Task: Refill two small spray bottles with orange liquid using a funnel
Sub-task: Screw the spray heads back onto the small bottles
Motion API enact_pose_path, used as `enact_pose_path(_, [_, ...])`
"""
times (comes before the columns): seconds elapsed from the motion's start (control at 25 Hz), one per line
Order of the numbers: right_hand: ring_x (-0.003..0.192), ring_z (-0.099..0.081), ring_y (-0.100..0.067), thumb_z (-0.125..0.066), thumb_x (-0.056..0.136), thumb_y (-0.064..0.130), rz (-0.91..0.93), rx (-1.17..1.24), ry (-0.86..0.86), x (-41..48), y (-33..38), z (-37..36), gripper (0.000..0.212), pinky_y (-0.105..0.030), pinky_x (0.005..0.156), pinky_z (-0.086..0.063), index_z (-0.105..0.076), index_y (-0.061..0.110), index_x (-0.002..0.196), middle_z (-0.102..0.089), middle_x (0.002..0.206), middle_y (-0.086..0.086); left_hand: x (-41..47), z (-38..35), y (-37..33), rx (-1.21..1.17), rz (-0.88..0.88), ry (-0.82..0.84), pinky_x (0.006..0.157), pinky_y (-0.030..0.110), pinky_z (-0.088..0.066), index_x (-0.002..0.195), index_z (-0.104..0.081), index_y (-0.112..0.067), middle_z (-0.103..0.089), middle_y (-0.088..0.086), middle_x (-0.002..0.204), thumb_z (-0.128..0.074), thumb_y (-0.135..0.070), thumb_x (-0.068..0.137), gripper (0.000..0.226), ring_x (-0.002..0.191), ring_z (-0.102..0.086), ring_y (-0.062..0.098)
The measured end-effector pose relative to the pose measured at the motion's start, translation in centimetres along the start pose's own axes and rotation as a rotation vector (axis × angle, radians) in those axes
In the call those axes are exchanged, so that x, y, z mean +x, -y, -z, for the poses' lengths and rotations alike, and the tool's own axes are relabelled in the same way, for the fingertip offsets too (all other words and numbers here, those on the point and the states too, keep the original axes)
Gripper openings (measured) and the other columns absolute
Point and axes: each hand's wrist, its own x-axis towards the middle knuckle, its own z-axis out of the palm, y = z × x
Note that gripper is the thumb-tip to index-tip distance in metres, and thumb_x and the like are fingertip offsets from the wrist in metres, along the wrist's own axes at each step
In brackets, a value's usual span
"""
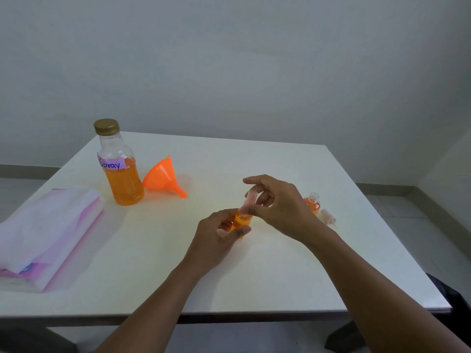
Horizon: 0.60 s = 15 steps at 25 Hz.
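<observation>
My left hand grips a small spray bottle filled with orange liquid, held tilted above the white table. My right hand pinches the pink spray top on that bottle's neck. Behind my right hand stands a second small bottle, uncapped, with orange liquid inside. Its pink spray top lies on the table beside it. A big clear bottle with a gold lid and a "Spray" label, half full of orange liquid, stands at the back left. An orange funnel lies on its side next to it.
A folded white and pink plastic pack lies at the table's left side. The table's front edge runs just below my forearms, and a dark object sits beyond the right corner. A grey wall rises behind the table.
</observation>
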Motion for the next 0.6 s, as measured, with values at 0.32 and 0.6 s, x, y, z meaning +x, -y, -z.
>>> enact_pose_path(0.32, [0.090, -0.071, -0.005, -0.083, 0.081, 0.027, -0.026, 0.079, 0.001, 0.00, -0.05, -0.41, 0.052, -0.025, 0.082, -0.060, -0.061, 0.028, 0.129, -0.073, 0.098, 0.012, -0.06, 0.05, 0.09, 0.004, -0.009, 0.011, 0.078, 0.019, -0.049, 0.116, -0.069, -0.029, -0.072, -0.009, 0.098, -0.073, -0.042, 0.083, 0.036, 0.089, -0.065, 0.012])
enact_pose_path(0.6, [0.104, -0.068, -0.001, -0.080, 0.086, 0.019, -0.008, 0.075, 0.057, -0.15, 0.03, 0.51, 0.053, -0.021, 0.091, -0.057, -0.059, 0.024, 0.134, -0.071, 0.110, 0.014, -0.01, 0.06, 0.01, -0.014, -0.011, 0.015, 0.077, 0.017, -0.049, 0.115, -0.070, -0.029, -0.073, -0.010, 0.098, -0.074, -0.040, 0.083, 0.034, 0.089, -0.066, 0.012])
